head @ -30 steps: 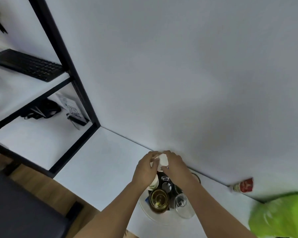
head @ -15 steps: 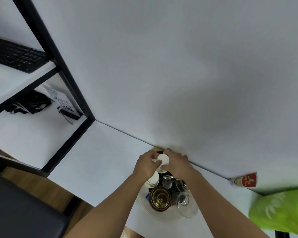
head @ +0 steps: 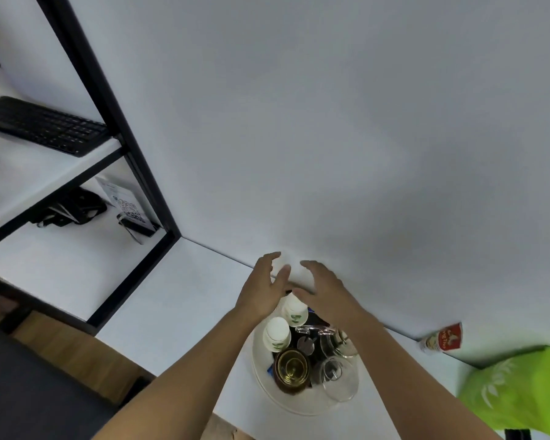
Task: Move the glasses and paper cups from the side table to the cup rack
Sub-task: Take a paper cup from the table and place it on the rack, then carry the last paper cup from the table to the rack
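A round cup rack stands on the white table near the wall. Two white paper cups sit upside down on it: one at the back, one at the left. An amber glass and a clear glass sit at the front, with another clear glass behind. My left hand and my right hand hover just above the back paper cup, fingers spread, holding nothing.
A black-framed shelf unit stands at the left with a keyboard on its upper shelf and a QR-code card below. A red-labelled bottle lies by the wall at the right, beside a green bag.
Both hands were closed around a white paper cup over the rack. They have let go and lifted apart, leaving the cup upside down at the rack's back.
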The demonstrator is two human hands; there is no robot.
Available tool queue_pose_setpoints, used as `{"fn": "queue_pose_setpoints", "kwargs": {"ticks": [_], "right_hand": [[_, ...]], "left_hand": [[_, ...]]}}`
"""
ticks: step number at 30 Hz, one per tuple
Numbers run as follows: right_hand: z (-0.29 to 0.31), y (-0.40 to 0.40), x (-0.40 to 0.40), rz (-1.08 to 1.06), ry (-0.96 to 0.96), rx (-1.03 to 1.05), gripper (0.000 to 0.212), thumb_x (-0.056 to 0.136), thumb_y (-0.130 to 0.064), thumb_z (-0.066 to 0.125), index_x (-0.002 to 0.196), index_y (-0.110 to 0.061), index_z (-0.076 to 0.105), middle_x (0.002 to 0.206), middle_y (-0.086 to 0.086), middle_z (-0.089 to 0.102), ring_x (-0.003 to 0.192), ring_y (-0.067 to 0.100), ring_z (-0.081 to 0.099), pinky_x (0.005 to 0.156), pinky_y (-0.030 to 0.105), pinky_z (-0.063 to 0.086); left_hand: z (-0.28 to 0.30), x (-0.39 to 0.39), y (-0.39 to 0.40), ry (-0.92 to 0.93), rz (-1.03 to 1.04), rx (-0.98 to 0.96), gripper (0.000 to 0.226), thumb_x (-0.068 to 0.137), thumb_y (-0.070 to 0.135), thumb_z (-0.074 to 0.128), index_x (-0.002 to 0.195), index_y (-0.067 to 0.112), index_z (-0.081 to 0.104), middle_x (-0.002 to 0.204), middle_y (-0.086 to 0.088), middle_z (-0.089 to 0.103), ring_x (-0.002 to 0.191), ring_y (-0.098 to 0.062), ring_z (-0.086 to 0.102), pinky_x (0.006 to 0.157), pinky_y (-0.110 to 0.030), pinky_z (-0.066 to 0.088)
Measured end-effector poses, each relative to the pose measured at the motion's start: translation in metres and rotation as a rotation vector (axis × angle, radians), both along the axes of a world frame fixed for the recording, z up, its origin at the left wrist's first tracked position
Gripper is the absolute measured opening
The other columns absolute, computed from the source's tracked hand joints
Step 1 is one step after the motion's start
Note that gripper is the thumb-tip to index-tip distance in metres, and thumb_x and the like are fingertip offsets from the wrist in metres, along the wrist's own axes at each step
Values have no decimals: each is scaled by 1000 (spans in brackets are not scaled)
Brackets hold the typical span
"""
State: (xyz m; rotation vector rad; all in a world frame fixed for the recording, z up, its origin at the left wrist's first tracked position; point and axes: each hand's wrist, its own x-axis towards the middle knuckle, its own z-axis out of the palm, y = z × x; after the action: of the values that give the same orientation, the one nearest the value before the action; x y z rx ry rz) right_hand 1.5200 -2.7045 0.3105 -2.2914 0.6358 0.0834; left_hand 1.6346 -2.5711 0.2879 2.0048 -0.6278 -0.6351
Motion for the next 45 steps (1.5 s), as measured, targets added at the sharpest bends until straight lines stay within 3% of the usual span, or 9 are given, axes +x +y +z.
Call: {"fn": "queue_pose_setpoints", "kwargs": {"ticks": [5,9,13,16,24,28,36,43,45], "right_hand": [[58,7,2,-59,-304,75,69,96,-42,62,153,-38,24,151,-15,32,125,7,47,100,28,43],[117,19,1,-34,-556,41,69,96,-36,63,153,-38,23,155,-21,27,128,4,45,104,27,43],[163,34,-5,-6,-731,37,61,96,-36,63,146,-46,29,145,-33,30,120,-12,44,92,13,43],[178,53,-8,45,-796,60,55,96,-33,64,138,-51,33,136,-42,30,118,-11,45,86,11,43],[212,150,10,328,-924,183,42,92,-42,60,129,-50,43,134,-27,42,113,2,55,82,22,52],[229,221,16,507,-968,272,40,92,-42,61,128,-48,46,127,-23,45,106,9,58,80,19,52],[245,391,-47,866,-928,418,45,92,-51,56,133,-48,39,126,-26,43,101,5,56,77,18,53],[244,509,-202,1162,-836,566,48,91,-53,55,135,-50,36,129,-29,42,100,1,55,84,31,55],[244,534,-253,1232,-815,602,49,91,-52,55,136,-48,37,130,-27,43,101,2,55,85,24,53]], "left_hand": [[73,10,10,-179,11,-229,58,103,53,52,155,42,30,160,25,30,149,1,29,121,-29,28],[141,5,27,-335,44,-376,56,96,71,44,149,63,26,166,28,21,152,6,21,115,-18,23],[190,-5,53,-510,77,-454,55,97,72,41,150,59,32,164,32,21,153,2,21,106,-13,27],[209,-15,80,-584,97,-464,52,101,64,43,151,55,34,164,30,23,154,-1,22,109,-21,29],[239,-47,187,-717,338,-401,47,104,33,53,150,33,46,163,19,34,152,-2,28,122,-36,34],[259,-79,259,-789,503,-352,45,103,34,56,145,44,43,158,14,43,146,-4,41,116,-44,42],[278,-223,427,-870,860,-238,54,95,57,51,147,46,46,141,23,57,133,-1,54,106,-37,48],[277,-429,523,-918,1181,-94,49,95,42,55,143,37,52,132,8,65,121,4,61,95,-26,49],[275,-492,540,-919,1252,-20,49,96,41,55,144,33,52,132,11,64,123,5,59,95,-24,48]]}}
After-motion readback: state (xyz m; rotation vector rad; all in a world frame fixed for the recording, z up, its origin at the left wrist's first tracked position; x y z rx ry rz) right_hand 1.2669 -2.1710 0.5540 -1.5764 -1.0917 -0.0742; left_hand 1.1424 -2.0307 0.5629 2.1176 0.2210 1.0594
